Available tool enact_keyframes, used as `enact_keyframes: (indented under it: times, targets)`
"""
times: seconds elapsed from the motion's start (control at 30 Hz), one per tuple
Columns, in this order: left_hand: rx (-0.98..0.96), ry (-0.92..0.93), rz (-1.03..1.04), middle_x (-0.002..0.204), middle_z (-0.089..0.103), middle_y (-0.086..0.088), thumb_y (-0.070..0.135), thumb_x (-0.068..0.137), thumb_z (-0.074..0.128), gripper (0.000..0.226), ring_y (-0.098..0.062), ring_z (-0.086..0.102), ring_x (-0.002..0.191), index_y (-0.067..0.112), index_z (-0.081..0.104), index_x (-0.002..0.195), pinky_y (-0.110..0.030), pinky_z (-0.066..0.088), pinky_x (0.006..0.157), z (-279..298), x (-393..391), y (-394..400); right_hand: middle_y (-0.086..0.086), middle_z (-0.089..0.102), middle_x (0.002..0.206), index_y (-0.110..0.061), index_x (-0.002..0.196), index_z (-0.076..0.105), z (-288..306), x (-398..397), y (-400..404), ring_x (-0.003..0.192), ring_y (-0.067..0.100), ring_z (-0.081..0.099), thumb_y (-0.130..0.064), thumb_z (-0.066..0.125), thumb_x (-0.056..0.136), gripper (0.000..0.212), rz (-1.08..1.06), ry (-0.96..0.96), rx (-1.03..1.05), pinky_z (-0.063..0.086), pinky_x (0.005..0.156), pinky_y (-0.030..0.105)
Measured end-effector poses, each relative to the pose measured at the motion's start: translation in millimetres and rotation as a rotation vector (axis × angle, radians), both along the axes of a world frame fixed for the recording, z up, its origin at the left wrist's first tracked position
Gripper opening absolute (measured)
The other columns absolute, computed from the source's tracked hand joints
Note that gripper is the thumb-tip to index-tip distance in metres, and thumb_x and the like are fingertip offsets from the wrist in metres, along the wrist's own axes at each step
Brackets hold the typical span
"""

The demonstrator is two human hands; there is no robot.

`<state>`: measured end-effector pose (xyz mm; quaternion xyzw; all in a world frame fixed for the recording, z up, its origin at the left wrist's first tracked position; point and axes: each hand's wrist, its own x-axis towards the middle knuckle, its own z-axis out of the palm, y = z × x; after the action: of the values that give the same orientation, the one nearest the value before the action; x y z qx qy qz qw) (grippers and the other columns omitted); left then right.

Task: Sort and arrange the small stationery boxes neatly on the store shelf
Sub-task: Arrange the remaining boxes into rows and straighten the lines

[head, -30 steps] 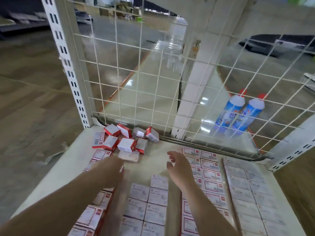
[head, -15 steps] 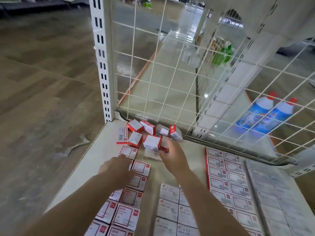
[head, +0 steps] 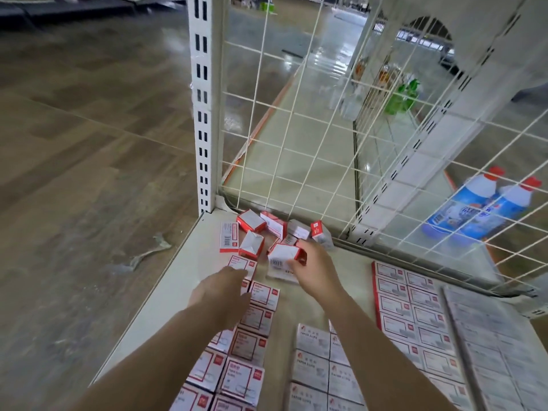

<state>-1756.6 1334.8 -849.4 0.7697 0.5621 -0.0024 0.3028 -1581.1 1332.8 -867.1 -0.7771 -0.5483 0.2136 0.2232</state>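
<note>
On the shelf (head: pixel 178 271), right hand (head: pixel 318 272) grips a red-and-white box (head: pixel 283 256).

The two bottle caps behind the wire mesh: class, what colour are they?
Red, on both bottles; the head view shows them at right, behind the mesh.

Both my forearms were extended forward and bare, roughly parallel, left slightly behind right. My right hand (head: pixel 315 269) was back-up, thumb and fingers curled and pinching a small item at the fingertips. My left hand (head: pixel 222 290) lay palm-down, knuckles up, fingers pointing forward and bent at the tips; whether they gripped anything could not be determined.
</note>
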Motion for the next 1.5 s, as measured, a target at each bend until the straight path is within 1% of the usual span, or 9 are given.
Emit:
enact_keyframes:
  times: [0.1,0.33,0.5,0.6,0.73,0.83,1.13,1.3,1.5]
  targets:
    - [0.044,-0.128,0.057,0.142,0.044,0.004,0.029,0.092,0.055,0.052,-0.016,0.052,0.12,0.033,0.035,0.14,-0.029,0.049,0.09,6.8,-0.1,-1.1,-0.004,0.058,0.095,-0.01,0.112,0.06,16.3,-0.7,-24.7,0.087,0.01,0.056,-0.019,0.054,0.092,0.023,0.038,0.161,-0.022,0.041,0.063,0.01]
    - [0.08,-0.241,-0.067,0.129,0.053,0.01,0.027,0.087,0.063,0.046,-0.012,0.052,0.113,0.032,0.045,0.128,-0.025,0.048,0.089,16.1,15.0,-12.8,-0.001,0.058,0.07,-0.005,0.098,0.068,24.5,-3.6,-60.8,0.068,0.01,0.051,-0.019,0.052,0.093,0.022,-0.063,0.421,0.0,0.037,0.061,0.016]
    - [0.104,-0.289,-0.092,0.118,0.06,0.01,0.03,0.088,0.061,0.023,-0.009,0.055,0.107,0.027,0.055,0.11,-0.018,0.044,0.084,16.5,15.9,-13.4,0.022,0.066,0.093,-0.014,0.092,0.068,31.1,-6.1,-72.8,0.078,0.021,0.055,-0.021,0.05,0.095,0.019,-0.118,0.564,0.009,0.045,0.074,0.029]
    - [-0.01,-0.324,-0.068,0.113,0.062,0.007,0.029,0.088,0.061,0.023,-0.01,0.058,0.103,0.022,0.057,0.109,-0.018,0.047,0.083,16.7,15.4,-11.9,0.019,0.065,0.103,-0.014,0.112,0.063,34.1,-2.5,-78.6,0.092,0.034,0.059,-0.014,0.047,0.095,0.024,-0.146,0.558,0.056,0.049,0.084,0.036]
    - [-0.139,-0.366,-0.037,0.09,0.065,0.004,0.03,0.091,0.056,0.016,-0.013,0.063,0.085,0.015,0.061,0.096,-0.018,0.052,0.07,16.2,14.7,-8.4,-0.002,0.06,0.116,-0.022,0.13,0.05,35.5,0.6,-86.3,0.105,0.009,0.057,0.002,0.048,0.089,0.048,-0.015,0.576,0.02,0.049,0.083,0.016]
    - [-0.229,-0.391,-0.011,0.081,0.065,0.002,0.03,0.093,0.052,0.019,-0.015,0.066,0.081,0.016,0.059,0.082,-0.022,0.055,0.072,16.7,15.0,-8.6,0.0,0.06,0.117,-0.026,0.129,0.045,35.5,-5.3,-92.0,0.105,0.013,0.059,0.001,0.055,0.086,0.051,0.076,0.593,-0.033,0.053,0.083,0.022]
    - [-0.297,-0.405,0.047,0.089,0.07,-0.004,0.028,0.094,0.051,0.022,-0.014,0.068,0.079,0.011,0.062,0.085,-0.022,0.056,0.072,19.6,15.3,-7.2,-0.005,0.068,0.101,-0.019,0.119,0.057,34.1,-8.8,-96.9,0.094,0.009,0.064,-0.006,0.067,0.079,0.043,0.057,0.47,-0.004,0.053,0.087,0.026]
    - [-0.363,-0.525,0.156,0.088,0.068,-0.004,0.019,0.089,0.059,0.015,-0.017,0.066,0.083,0.007,0.065,0.096,-0.026,0.055,0.079,22.0,15.2,-7.0,-0.005,0.065,0.106,-0.017,0.121,0.057,27.1,-10.0,-97.3,0.096,0.004,0.063,-0.013,0.068,0.08,0.042,-0.004,0.376,0.119,0.05,0.081,0.013]
    - [-0.318,-0.441,0.056,0.104,0.066,-0.002,0.015,0.086,0.063,0.012,-0.02,0.062,0.099,0.017,0.058,0.096,-0.03,0.05,0.09,21.4,17.7,-10.0,-0.011,0.057,0.108,-0.019,0.124,0.052,26.2,-11.8,-98.0,0.103,0.004,0.057,-0.014,0.065,0.085,0.042,0.014,0.278,0.2,0.042,0.081,0.002]
